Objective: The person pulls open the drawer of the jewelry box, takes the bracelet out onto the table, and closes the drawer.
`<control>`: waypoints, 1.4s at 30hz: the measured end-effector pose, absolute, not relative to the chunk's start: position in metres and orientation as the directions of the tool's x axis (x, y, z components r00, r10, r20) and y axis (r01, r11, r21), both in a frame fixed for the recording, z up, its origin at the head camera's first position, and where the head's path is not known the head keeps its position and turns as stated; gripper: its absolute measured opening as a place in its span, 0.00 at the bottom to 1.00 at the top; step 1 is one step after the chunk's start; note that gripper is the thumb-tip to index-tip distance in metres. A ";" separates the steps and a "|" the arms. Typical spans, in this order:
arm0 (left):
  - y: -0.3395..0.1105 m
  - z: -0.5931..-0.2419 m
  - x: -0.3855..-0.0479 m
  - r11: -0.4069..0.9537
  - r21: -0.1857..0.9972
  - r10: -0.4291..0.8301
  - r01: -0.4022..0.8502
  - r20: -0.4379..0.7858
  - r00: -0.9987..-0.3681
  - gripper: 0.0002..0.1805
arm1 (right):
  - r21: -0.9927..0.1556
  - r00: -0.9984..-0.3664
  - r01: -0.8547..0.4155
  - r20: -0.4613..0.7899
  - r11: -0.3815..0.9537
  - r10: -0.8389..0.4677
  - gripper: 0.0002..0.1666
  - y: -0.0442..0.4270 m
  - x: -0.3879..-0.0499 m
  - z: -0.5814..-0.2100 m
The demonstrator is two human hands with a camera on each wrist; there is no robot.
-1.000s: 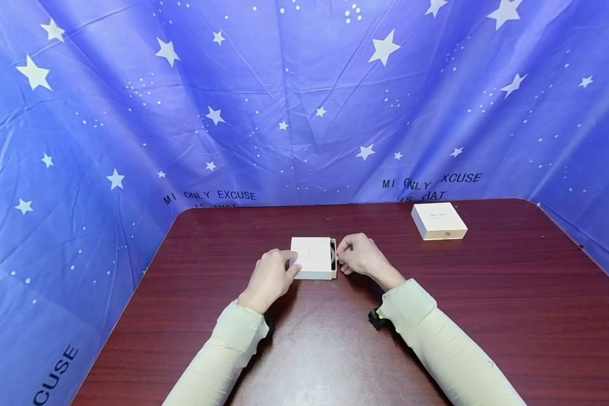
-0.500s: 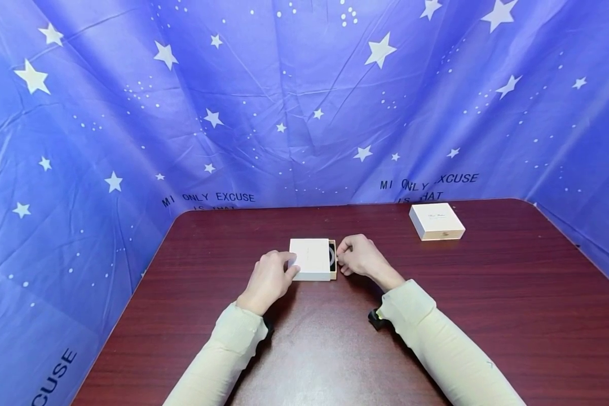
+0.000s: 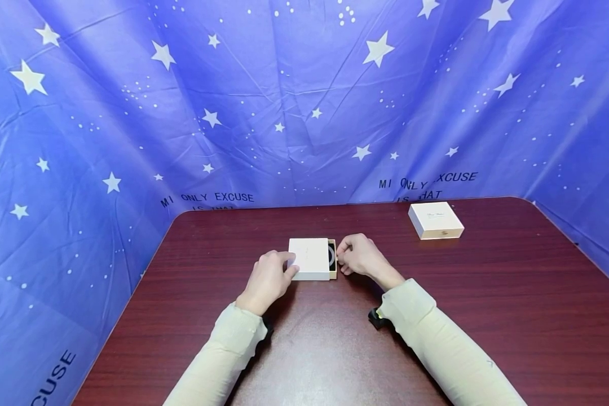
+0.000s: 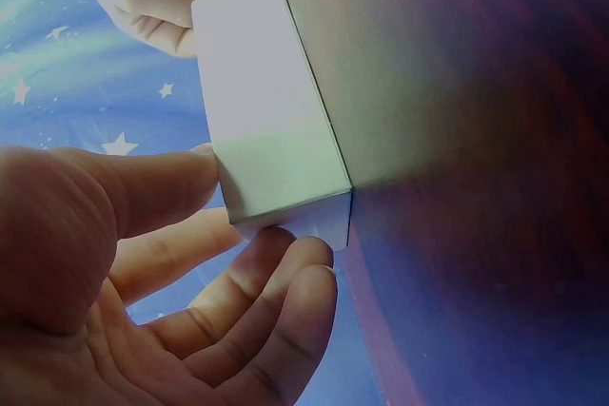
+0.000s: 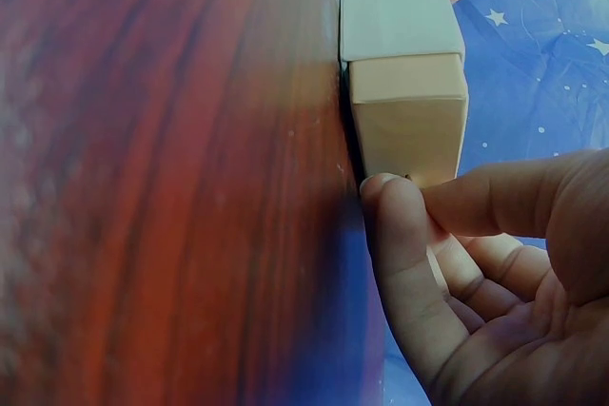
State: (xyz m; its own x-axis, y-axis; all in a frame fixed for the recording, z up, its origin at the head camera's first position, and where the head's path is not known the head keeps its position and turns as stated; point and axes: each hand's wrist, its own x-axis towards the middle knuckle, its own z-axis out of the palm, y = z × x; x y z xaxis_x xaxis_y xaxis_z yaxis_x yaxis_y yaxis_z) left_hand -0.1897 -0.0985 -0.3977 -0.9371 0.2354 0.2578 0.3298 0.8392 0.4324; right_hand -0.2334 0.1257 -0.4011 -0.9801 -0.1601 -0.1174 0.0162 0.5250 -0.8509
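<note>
A white drawer box [image 3: 312,256] lies flat mid-table in the head view. Its cream inner drawer [image 5: 409,125] sticks a short way out of the right end; a dark inside with part of a pale ring shape shows there. My left hand [image 3: 268,279] holds the sleeve at its left end. In the left wrist view the thumb [image 4: 171,183] presses one edge, and the fingers reach around the end. My right hand [image 3: 362,256] is at the drawer's front, thumb and index finger pinching a small pull tab, mostly hidden by the fingertips.
A second white box [image 3: 435,220], with printed script on top, stands at the back right of the dark red wooden table [image 3: 304,361]. Behind the table hangs a blue star-patterned cloth [image 3: 264,84].
The inner drawer shows a sliver more at the right end of the sleeve. Both hands keep nearly the same place and hold; the head view has shifted slightly.
</note>
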 end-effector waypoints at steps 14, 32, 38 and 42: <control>-0.099 -0.398 -0.190 0.844 0.429 0.232 0.322 0.250 -0.940 0.14 | -0.858 -0.980 0.036 -0.130 0.513 -0.150 0.06 0.127 -0.233 -0.400; -0.098 -0.397 -0.189 0.847 0.435 0.221 0.305 0.233 -0.947 0.15 | -0.848 -0.982 0.002 -0.102 0.530 -0.159 0.08 0.130 -0.234 -0.402; -0.098 -0.397 -0.190 0.849 0.438 0.217 0.296 0.223 -0.950 0.16 | -0.845 -0.983 0.004 -0.101 0.534 -0.153 0.08 0.131 -0.234 -0.402; -0.098 -0.398 -0.190 0.848 0.438 0.217 0.298 0.225 -0.950 0.16 | -0.843 -0.984 0.004 -0.100 0.538 -0.150 0.08 0.131 -0.235 -0.403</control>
